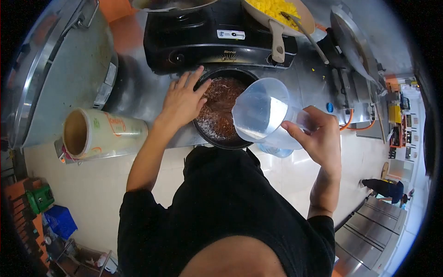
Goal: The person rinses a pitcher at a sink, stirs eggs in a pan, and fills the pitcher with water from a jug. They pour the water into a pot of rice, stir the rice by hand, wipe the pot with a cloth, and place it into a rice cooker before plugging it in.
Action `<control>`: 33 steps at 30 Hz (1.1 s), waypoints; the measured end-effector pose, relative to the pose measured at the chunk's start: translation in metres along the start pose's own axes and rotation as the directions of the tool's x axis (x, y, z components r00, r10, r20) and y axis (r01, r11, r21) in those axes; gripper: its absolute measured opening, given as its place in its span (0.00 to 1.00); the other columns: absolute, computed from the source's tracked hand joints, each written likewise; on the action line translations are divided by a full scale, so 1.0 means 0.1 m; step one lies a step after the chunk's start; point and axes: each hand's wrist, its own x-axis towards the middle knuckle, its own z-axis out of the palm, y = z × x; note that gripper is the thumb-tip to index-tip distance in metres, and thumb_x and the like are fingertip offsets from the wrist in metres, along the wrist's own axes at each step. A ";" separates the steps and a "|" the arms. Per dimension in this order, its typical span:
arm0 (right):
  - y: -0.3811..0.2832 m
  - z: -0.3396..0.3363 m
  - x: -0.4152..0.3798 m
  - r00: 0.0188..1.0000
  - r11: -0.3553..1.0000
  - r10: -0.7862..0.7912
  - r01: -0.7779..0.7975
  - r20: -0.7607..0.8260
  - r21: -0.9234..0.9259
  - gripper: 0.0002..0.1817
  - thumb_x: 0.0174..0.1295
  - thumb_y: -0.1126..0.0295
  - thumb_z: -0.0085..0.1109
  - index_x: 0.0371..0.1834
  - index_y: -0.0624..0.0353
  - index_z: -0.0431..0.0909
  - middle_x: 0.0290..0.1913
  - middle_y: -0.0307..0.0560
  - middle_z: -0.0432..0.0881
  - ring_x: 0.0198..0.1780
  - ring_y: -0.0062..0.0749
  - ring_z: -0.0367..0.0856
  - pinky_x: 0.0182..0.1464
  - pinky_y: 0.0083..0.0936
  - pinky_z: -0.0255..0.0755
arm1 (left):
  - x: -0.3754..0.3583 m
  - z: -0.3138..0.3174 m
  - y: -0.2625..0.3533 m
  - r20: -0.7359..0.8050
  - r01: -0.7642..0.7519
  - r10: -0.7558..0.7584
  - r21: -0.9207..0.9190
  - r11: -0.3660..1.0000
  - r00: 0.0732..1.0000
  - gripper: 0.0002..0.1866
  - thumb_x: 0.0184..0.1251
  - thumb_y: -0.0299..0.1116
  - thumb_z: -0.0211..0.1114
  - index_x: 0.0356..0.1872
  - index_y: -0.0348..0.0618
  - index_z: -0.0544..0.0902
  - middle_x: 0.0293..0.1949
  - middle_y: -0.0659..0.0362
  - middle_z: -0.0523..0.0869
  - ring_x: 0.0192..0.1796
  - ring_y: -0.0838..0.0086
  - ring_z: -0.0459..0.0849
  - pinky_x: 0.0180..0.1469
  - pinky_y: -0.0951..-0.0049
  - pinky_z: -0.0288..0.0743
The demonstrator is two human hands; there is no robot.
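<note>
A black round pan (224,144) holds a brown mixture (226,92) with white powder on it. My left hand (183,99) lies over the pan's left rim with its fingers spread and nothing gripped. In my right hand (318,136) is the handle of a clear plastic jug (260,111). The jug is tilted, its mouth facing left over the right side of the pan. Whether liquid is leaving it I cannot tell. Part of another clear container (276,151) shows beneath the jug.
Behind the pan stands a black gas stove (203,46), with a pan of yellow food (272,9) and a spoon. A cylindrical tub (115,131) lies at the left, beside a large metal pot (74,83). Far right, a person (390,189) bends over.
</note>
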 end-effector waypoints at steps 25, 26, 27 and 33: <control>-0.14 0.36 -0.15 0.892 0.788 -0.452 0.408 0.017 -0.461 0.11 0.46 0.64 0.66 0.24 0.55 0.75 0.22 0.40 0.73 0.30 0.34 0.75 0.37 0.32 0.65 | -0.16 0.03 0.19 0.254 0.152 -0.163 0.060 0.987 0.953 0.21 0.63 0.46 0.58 0.49 0.43 0.83 0.70 0.45 0.56 0.72 0.53 0.53 0.66 0.45 0.53; -0.13 0.40 -0.16 0.867 0.747 -0.498 0.437 0.014 -0.502 0.10 0.46 0.65 0.65 0.24 0.55 0.74 0.22 0.38 0.72 0.30 0.33 0.75 0.37 0.32 0.64 | -0.17 0.04 0.20 0.224 0.158 -0.168 0.059 0.986 0.960 0.21 0.62 0.46 0.58 0.49 0.43 0.83 0.70 0.44 0.56 0.72 0.53 0.52 0.66 0.44 0.52; -0.11 0.44 -0.18 0.841 0.704 -0.540 0.461 0.013 -0.540 0.08 0.46 0.66 0.64 0.23 0.54 0.74 0.22 0.37 0.71 0.30 0.31 0.74 0.38 0.32 0.64 | -0.18 0.05 0.22 0.196 0.163 -0.172 0.058 0.985 0.965 0.21 0.61 0.46 0.59 0.48 0.43 0.83 0.70 0.44 0.57 0.72 0.53 0.52 0.67 0.43 0.51; 0.14 0.45 -0.34 0.826 0.713 -0.559 0.435 -0.072 -0.551 0.09 0.46 0.65 0.66 0.26 0.54 0.76 0.21 0.36 0.71 0.28 0.29 0.73 0.35 0.30 0.62 | -0.17 -0.01 0.47 0.050 0.089 -0.097 0.147 0.985 0.994 0.21 0.59 0.46 0.60 0.46 0.43 0.84 0.69 0.46 0.59 0.73 0.54 0.48 0.67 0.33 0.36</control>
